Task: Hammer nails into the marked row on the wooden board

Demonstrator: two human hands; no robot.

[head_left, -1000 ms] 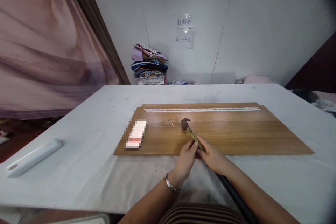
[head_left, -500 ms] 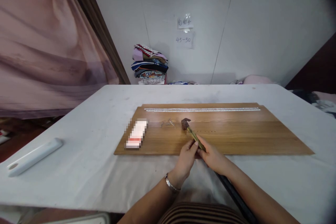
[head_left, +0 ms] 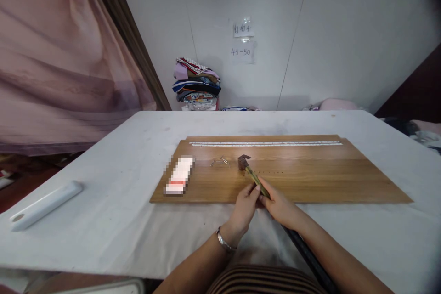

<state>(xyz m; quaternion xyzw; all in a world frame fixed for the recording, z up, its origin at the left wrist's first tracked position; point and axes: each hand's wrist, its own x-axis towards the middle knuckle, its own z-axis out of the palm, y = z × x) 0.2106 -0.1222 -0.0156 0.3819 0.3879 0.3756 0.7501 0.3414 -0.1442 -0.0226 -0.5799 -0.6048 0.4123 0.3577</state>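
Note:
A hammer (head_left: 248,171) with a dark head and a yellowish handle lies on a long wooden board (head_left: 310,179). My right hand (head_left: 279,206) is wrapped round its handle near the board's front edge. Pressed against the handle from the left, my left hand (head_left: 245,207) has its fingers closed on it too; a metal bracelet sits on that wrist. Left of the hammer head lie several loose nails (head_left: 220,162). A short row of nail heads (head_left: 272,172) shows in the board just right of the hammer.
A small white and red box (head_left: 178,176) lies on the board's left end. A white strip (head_left: 265,144) runs along the board's far edge. A white elongated object (head_left: 44,205) rests at the table's left edge. Folded clothes (head_left: 196,85) are stacked by the wall.

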